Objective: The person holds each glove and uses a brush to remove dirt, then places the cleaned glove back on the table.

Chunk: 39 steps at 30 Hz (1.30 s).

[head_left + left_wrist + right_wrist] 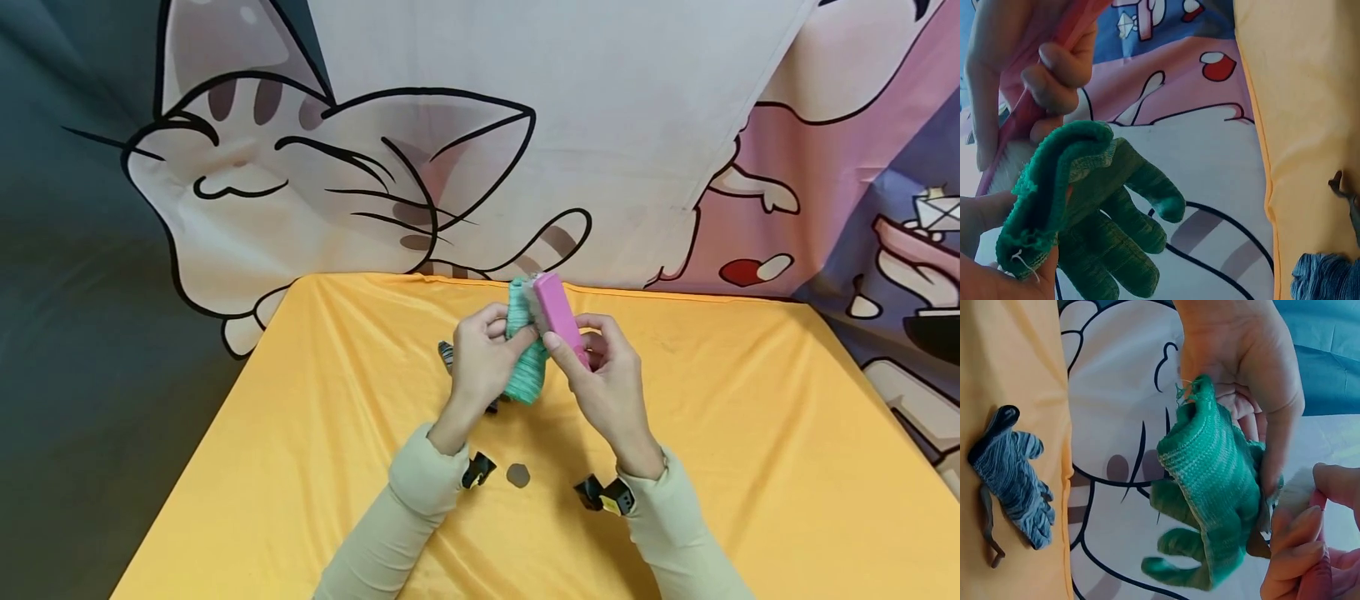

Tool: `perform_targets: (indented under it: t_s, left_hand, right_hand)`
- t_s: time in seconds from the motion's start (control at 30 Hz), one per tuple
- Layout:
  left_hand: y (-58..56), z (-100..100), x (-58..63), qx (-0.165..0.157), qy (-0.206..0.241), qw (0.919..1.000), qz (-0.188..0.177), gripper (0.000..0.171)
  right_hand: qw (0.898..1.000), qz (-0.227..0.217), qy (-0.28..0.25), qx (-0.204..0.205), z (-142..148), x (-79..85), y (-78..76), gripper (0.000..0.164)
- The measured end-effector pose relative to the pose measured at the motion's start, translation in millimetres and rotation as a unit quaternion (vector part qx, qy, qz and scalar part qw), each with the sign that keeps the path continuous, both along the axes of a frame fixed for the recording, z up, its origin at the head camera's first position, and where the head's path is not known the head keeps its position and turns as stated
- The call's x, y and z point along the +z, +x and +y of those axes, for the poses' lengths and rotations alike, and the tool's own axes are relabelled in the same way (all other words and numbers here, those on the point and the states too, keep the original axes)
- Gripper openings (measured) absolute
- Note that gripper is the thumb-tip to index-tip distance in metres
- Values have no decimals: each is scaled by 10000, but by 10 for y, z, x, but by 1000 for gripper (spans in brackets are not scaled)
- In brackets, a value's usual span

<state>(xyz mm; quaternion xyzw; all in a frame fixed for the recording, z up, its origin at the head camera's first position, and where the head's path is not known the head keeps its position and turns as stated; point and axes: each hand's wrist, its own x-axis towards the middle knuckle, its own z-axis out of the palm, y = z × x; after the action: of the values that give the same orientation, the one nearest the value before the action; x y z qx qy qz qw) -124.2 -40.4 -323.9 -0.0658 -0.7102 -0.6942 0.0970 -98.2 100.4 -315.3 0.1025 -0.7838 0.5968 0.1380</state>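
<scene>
My left hand (pixel 482 358) grips a green knitted glove (pixel 528 377) above the table, its thumb pressed on the fabric. In the left wrist view the glove's cuff gapes toward the camera, with frayed edges and a loose white thread, and its fingers hang limp. My right hand (pixel 611 383) holds a pink brush (pixel 561 317) with pale bristles (pixel 1296 489), which face the glove and sit right beside it. Whether the bristles touch the fabric I cannot tell. A small brown and shiny piece (pixel 1259 542) shows by the left thumb; its kind is unclear.
On the yellow-covered table (pixel 750 400) lies a grey-and-black striped glove (pixel 1015 478), partly behind my left hand in the head view. Beside it is a thin, bent brown object (pixel 987 519). A flat brownish disc (pixel 517 475) lies between my forearms. A cartoon-printed cloth (pixel 637 167) hangs behind.
</scene>
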Motion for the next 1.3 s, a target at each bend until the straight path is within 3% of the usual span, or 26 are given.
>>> perform_targets:
  t_s: [0.23, 0.8, 0.93, 1.17, 1.3]
  left_hand:
    - [110, 41, 112, -112, -139, 9997, 144, 17]
    - [81, -40, 135, 499, 417, 9968, -470, 17]
    - [61, -72, 130, 511, 687, 9951, -495, 17]
    - [-119, -139, -114, 546, 1092, 9914, -460, 19]
    - [-131, -167, -107, 656, 1111, 9910, -347, 17]
  right_hand:
    - [9996, 201, 37, -204, -4, -20, -12, 30]
    - [9982, -30, 599, 90, -46, -35, 11, 31]
    - [9979, -86, 630, 106, -62, -44, 18, 32]
    - [9970, -55, 770, 54, 5, -255, -92, 37]
    - [9966, -72, 817, 4, 54, -340, -151, 40]
